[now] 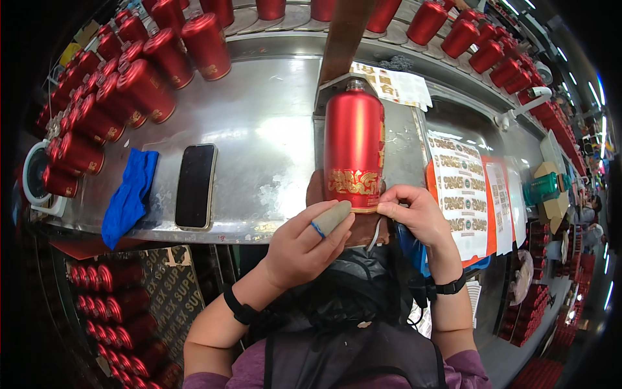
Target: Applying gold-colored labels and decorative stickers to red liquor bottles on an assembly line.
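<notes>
A glossy red bottle (354, 139) with gold decoration round its lower part lies with its neck pointing away from me, its base toward my body. At the left of that base, my left hand (310, 243) has its fingers curled together against the bottle's edge. One of those fingers wears a grey-beige finger cot (332, 219) with a blue band. My right hand (418, 212) pinches with thumb and fingertip at the right corner of the base. Anything small between the right fingertips is too hidden to make out.
On the metal bench (259, 117) lie a dark phone (195, 186) and a blue cloth (129, 194). Sheets of gold-printed labels (461, 194) are at the right. Red bottles (146, 89) crowd the far left; more line a conveyor (272, 24) behind. A post (346, 39) rises beyond the bottle.
</notes>
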`<state>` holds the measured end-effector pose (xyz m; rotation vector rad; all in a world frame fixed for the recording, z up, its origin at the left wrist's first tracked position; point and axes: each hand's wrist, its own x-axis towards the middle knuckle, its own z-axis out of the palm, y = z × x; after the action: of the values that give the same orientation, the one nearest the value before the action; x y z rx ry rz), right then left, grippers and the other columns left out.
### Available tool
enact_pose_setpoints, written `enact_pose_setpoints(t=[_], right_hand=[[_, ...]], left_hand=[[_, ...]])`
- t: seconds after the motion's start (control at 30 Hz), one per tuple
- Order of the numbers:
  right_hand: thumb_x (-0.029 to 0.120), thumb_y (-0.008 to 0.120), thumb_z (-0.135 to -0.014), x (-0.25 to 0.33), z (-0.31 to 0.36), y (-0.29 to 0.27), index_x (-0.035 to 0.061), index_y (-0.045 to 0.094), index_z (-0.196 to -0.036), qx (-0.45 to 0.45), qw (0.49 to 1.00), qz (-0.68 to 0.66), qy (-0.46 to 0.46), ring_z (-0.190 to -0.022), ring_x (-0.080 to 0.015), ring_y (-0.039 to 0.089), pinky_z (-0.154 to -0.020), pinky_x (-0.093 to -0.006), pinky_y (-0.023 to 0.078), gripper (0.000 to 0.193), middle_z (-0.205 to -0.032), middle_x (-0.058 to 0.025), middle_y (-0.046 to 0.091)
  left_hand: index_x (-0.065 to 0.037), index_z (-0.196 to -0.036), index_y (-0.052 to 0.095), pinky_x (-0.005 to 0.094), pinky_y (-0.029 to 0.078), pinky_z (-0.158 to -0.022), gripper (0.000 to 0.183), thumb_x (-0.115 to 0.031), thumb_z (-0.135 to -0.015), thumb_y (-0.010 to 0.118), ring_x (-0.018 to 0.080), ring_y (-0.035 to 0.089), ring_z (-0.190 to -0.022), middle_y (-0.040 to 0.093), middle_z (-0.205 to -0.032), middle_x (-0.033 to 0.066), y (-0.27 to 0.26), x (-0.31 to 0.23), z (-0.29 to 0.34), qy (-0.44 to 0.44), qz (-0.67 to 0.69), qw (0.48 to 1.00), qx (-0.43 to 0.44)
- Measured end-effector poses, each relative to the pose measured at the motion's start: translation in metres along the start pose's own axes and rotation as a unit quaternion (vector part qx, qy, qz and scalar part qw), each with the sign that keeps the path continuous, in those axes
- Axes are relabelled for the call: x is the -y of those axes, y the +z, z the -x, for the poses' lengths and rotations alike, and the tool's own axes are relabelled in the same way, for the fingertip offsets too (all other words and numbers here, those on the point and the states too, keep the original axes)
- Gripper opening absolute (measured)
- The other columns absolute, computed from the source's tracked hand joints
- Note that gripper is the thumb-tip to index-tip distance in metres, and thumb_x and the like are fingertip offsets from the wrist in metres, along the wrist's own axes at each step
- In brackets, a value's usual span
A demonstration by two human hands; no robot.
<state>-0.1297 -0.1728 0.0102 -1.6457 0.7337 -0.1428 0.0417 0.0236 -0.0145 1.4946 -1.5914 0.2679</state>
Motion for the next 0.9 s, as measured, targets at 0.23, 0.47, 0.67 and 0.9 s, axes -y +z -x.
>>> enact_pose_setpoints(t=[0.23, 0.47, 0.67, 0.9], right_hand=[[0.022, 0.081, -0.091, -0.002, -0.002, 0.0, 0.0033, 0.075, -0.089, -0.002, 1.0, 0.006, -0.004, -0.067, -0.0034, 0.046, -0.06, -0.0232, 0.037, 0.019, -0.07, 0.0073, 0.056], [0.017, 0.079, -0.092, -0.001, -0.001, -0.004, 0.0014, 0.074, -0.092, 0.008, 0.999, 0.03, 0.017, -0.082, -0.0058, 0.057, -0.077, -0.0242, 0.046, 0.017, -0.084, 0.0031, 0.068], [0.018, 0.079, -0.092, 0.003, 0.0, -0.002, 0.0015, 0.074, -0.091, 0.013, 1.0, 0.023, 0.011, -0.079, -0.0056, 0.055, -0.071, -0.0242, 0.044, 0.018, -0.081, 0.0033, 0.066], [0.018, 0.078, -0.093, 0.001, -0.002, -0.004, 0.0014, 0.075, -0.091, 0.026, 0.999, 0.018, 0.025, -0.077, -0.0045, 0.055, -0.067, -0.0237, 0.043, 0.017, -0.078, 0.003, 0.064]], left_hand=[[0.0, -0.115, 0.074, 0.0395, 0.06, -0.091, 0.031, 0.001, -0.084, 0.074, 0.0342, 0.07, -0.109, 0.07, -0.122, 0.0168, -0.005, 0.004, 0.01, -0.006, 0.003, 1.0, 0.022], [-0.006, -0.116, 0.076, 0.0415, 0.059, -0.09, 0.036, -0.001, -0.081, 0.078, 0.0333, 0.069, -0.106, 0.072, -0.118, 0.0113, -0.005, 0.001, -0.005, -0.086, -0.027, 0.996, -0.025], [-0.006, -0.112, 0.077, 0.0376, 0.061, -0.085, 0.034, -0.002, -0.078, 0.08, 0.0288, 0.069, -0.106, 0.072, -0.118, 0.0084, 0.001, -0.003, -0.011, 0.017, -0.021, 1.0, 0.014], [-0.006, -0.11, 0.079, 0.039, 0.061, -0.084, 0.032, -0.005, -0.078, 0.081, 0.0294, 0.068, -0.108, 0.072, -0.118, 0.0067, -0.003, -0.001, -0.018, 0.113, -0.07, 0.989, 0.067]])
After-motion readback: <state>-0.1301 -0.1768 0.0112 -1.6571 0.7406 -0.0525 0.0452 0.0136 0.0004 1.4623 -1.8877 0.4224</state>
